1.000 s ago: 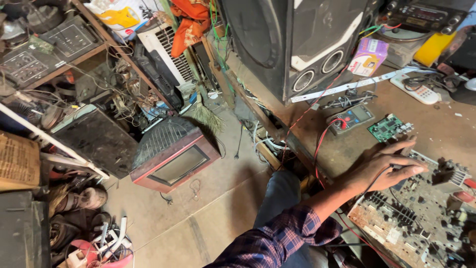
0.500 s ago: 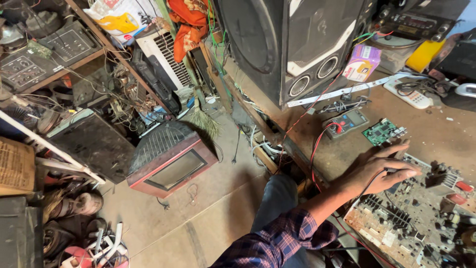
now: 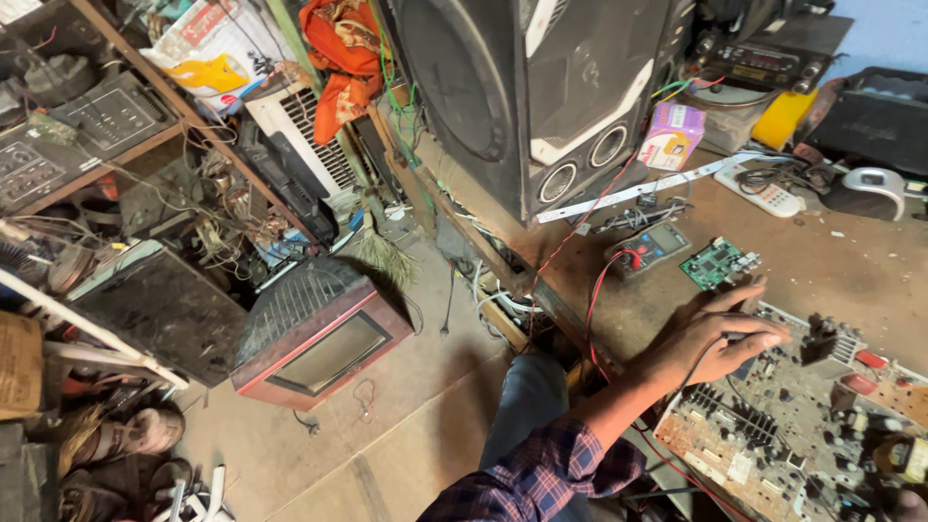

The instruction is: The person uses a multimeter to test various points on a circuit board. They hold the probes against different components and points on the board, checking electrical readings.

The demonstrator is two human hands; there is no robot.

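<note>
Your left hand (image 3: pixel 710 338) rests on the edge of the circuit board (image 3: pixel 802 425), fingers loosely curled over a black wire (image 3: pixel 698 367); whether they grip it is unclear. A small green board (image 3: pixel 717 262) lies just beyond.

Dusty concrete floor (image 3: pixel 416 425), cluttered wooden shelves (image 3: pixel 145 145), perhaps daylight from above.

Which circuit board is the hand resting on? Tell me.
The large brown board crowded with parts, at the table's near edge. The left hand lies on its corner; the small green board sits apart, beyond the fingers.
</note>
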